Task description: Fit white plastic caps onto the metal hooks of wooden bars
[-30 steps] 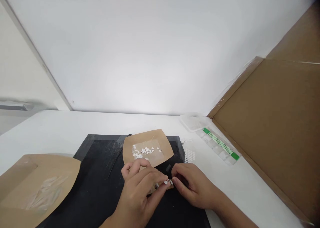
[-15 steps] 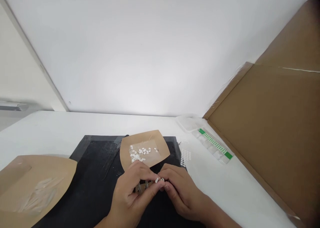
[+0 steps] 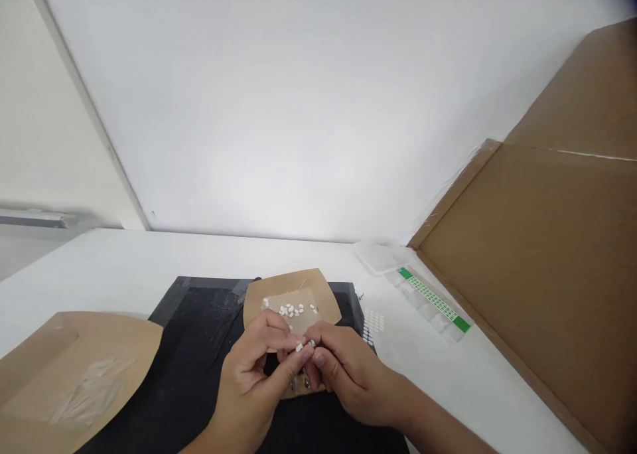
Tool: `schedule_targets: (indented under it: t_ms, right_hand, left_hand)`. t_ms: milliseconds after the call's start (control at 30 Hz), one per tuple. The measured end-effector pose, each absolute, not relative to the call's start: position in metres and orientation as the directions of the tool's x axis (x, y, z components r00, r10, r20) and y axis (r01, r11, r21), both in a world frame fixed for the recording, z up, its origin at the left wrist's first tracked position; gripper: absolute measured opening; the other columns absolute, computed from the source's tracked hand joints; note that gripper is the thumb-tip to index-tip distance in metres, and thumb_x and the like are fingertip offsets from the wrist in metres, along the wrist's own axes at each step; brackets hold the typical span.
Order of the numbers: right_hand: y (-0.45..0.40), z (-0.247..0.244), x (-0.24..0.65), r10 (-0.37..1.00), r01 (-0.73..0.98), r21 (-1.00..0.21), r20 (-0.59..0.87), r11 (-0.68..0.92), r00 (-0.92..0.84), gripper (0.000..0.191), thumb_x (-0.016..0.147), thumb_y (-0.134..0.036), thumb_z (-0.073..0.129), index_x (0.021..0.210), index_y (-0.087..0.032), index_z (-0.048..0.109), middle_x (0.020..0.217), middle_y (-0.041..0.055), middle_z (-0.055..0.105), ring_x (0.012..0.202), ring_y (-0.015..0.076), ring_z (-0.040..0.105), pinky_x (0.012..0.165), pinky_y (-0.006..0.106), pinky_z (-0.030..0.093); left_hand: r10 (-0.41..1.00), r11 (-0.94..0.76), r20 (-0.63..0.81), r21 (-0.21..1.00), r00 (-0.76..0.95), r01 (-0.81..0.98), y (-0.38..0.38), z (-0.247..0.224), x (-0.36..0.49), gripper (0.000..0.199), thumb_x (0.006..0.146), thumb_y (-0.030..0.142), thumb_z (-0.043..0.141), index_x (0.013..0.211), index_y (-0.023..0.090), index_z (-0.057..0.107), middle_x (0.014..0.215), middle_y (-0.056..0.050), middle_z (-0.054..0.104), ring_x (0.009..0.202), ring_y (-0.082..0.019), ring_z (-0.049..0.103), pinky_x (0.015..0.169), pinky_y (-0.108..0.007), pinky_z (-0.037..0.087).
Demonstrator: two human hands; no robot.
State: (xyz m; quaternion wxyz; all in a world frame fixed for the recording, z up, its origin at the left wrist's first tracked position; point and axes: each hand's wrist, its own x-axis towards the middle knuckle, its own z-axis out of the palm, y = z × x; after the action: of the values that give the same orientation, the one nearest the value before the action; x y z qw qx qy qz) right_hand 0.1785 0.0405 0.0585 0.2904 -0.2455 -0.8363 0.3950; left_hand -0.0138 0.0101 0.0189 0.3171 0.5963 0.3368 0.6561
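Note:
My left hand [image 3: 259, 368] is closed, with a small white oval piece [image 3: 299, 348] pinched between thumb and finger. My right hand [image 3: 351, 368] is closed too, its thumb and index finger around a small roundish piece [image 3: 312, 343] with a dark, shiny edge; its kind is not clear. The fingertips of both hands nearly meet. Below them, a small brown cardboard-like piece [image 3: 293, 393] with shiny metal bits shows, mostly hidden by the fingers. Just beyond my hands sits a brown paper tray [image 3: 323, 285] holding loose white oval pieces [image 3: 291, 310].
A black mat [image 3: 199, 314] lies under my hands. At left stands a larger paper tray [image 3: 144, 334] with clear plastic bits. To the right are a sheet of white ovals [image 3: 375, 321], a clear case with a green strip [image 3: 435, 298], a translucent lid [image 3: 378, 255] and a cardboard wall [image 3: 537, 261].
The view has shifted slightly. My hands have come a little left, the two pinched pieces have separated slightly, and more of the brown piece shows below my fingers.

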Motion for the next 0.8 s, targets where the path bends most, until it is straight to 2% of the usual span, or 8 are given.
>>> schedule_targets:
  t_ms: [133,233,300,400,500,633,700,800]
  right_hand:
    - [0.042,0.036,0.177,0.662,0.200,-0.741,0.401,0.641,-0.633,0.042,0.114,-0.056,0.042,0.092,-0.023,0.056,0.078,-0.0012,0.064,0.065,0.0137,0.056,0.062,0.025,0.041]
    - [0.039,0.025,0.180,0.662,0.210,-0.705,0.460,0.677,-0.591,0.043,0.114,-0.059,0.039,0.102,-0.023,0.058,0.088,0.0015,0.071,0.071,0.0150,0.062,0.066,0.026,0.043]
    - [0.038,0.024,0.182,0.649,0.233,-0.672,0.472,0.703,-0.596,0.042,0.115,-0.058,0.035,0.107,-0.023,0.059,0.091,0.0018,0.071,0.073,0.0152,0.062,0.068,0.026,0.043]
    - [0.038,0.025,0.185,0.613,0.294,-0.586,0.472,0.756,-0.634,0.041,0.117,-0.051,0.032,0.101,-0.023,0.058,0.085,-0.0003,0.065,0.068,0.0143,0.057,0.063,0.026,0.038]
    - [0.037,0.027,0.187,0.591,0.328,-0.530,0.463,0.782,-0.661,0.038,0.118,-0.046,0.031,0.096,-0.023,0.053,0.081,-0.0019,0.062,0.063,0.0136,0.052,0.060,0.027,0.033]
    - [0.035,0.028,0.190,0.575,0.364,-0.469,0.465,0.805,-0.673,0.034,0.118,-0.042,0.030,0.103,-0.023,0.054,0.084,-0.0009,0.065,0.067,0.0149,0.054,0.062,0.028,0.034]
    - [0.034,0.027,0.191,0.582,0.382,-0.460,0.455,0.802,-0.674,0.031,0.118,-0.040,0.033,0.103,-0.023,0.054,0.085,-0.0004,0.066,0.068,0.0156,0.054,0.063,0.029,0.034]
    - [0.035,0.026,0.194,0.621,0.389,-0.521,0.404,0.759,-0.671,0.023,0.115,-0.034,0.039,0.100,-0.023,0.054,0.088,0.0006,0.065,0.070,0.0158,0.057,0.063,0.028,0.035]
  left_hand:
    - [0.819,-0.572,0.572,0.820,-0.048,0.018,0.014,0.016,-0.016,0.007,0.093,0.020,0.081,0.087,0.022,0.080,0.078,0.001,0.055,0.067,-0.012,0.058,0.061,-0.020,0.049]
    - [0.837,-0.546,0.545,0.838,0.044,0.016,0.013,0.008,-0.017,0.006,0.095,0.020,0.079,0.090,0.022,0.081,0.078,0.000,0.059,0.068,-0.013,0.061,0.063,-0.022,0.051]
    - [0.862,-0.505,0.503,0.863,0.059,0.023,0.013,0.003,-0.018,0.006,0.096,0.022,0.078,0.091,0.022,0.080,0.079,-0.001,0.061,0.070,-0.014,0.062,0.064,-0.023,0.052]
    - [0.868,-0.497,0.493,0.865,0.063,0.074,0.015,0.004,-0.018,0.012,0.096,0.026,0.080,0.085,0.021,0.079,0.074,0.000,0.060,0.065,-0.013,0.060,0.060,-0.021,0.049]
    - [0.840,-0.542,0.538,0.826,0.067,0.156,0.019,0.010,-0.020,0.014,0.094,0.029,0.083,0.083,0.021,0.079,0.070,0.001,0.056,0.061,-0.012,0.058,0.057,-0.020,0.048]
    - [0.783,-0.621,0.613,0.757,0.108,0.204,0.020,0.018,-0.022,0.005,0.094,0.026,0.082,0.093,0.021,0.080,0.074,0.001,0.057,0.063,-0.012,0.061,0.058,-0.021,0.051]
    - [0.762,-0.647,0.635,0.733,0.130,0.209,0.020,0.020,-0.022,0.002,0.095,0.022,0.079,0.097,0.021,0.080,0.075,0.001,0.058,0.062,-0.012,0.061,0.058,-0.021,0.052]
    - [0.736,-0.676,0.656,0.708,0.167,0.202,0.018,0.020,-0.024,0.010,0.097,0.018,0.075,0.105,0.022,0.081,0.076,0.000,0.060,0.062,-0.012,0.062,0.058,-0.020,0.053]
